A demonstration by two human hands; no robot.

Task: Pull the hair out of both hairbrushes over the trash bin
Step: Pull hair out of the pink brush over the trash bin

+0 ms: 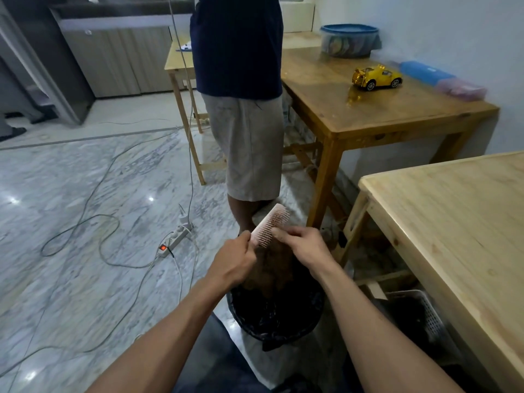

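Pink plastic forms the brush (271,224), which is held above the bin (276,310). Its handle is hidden inside the left hand (234,260), whose fingers are curled round it; only the head shows. The long axis runs from lower left, at the left hand, to upper right, with the free end pointing up and away from the wearer. The bristles face right and slightly down, toward the right hand (303,245).

The right hand's thumb and fingers are bent against the bristle side near the middle of the head. Whether they pinch hair there cannot be told: the fingertips cover the contact point.

A brown mass of hair (273,275) sits directly below the brush, between the two wrists and over the bin's black liner. Its link to the bristles is hidden behind the hands.

The bin's near rim is partly covered by the forearms. A second person (241,109) stands just beyond the bin, cut off at the chest by the top edge. A pale table (453,217) at right is cut off by the frame. A second brush is not discernible.
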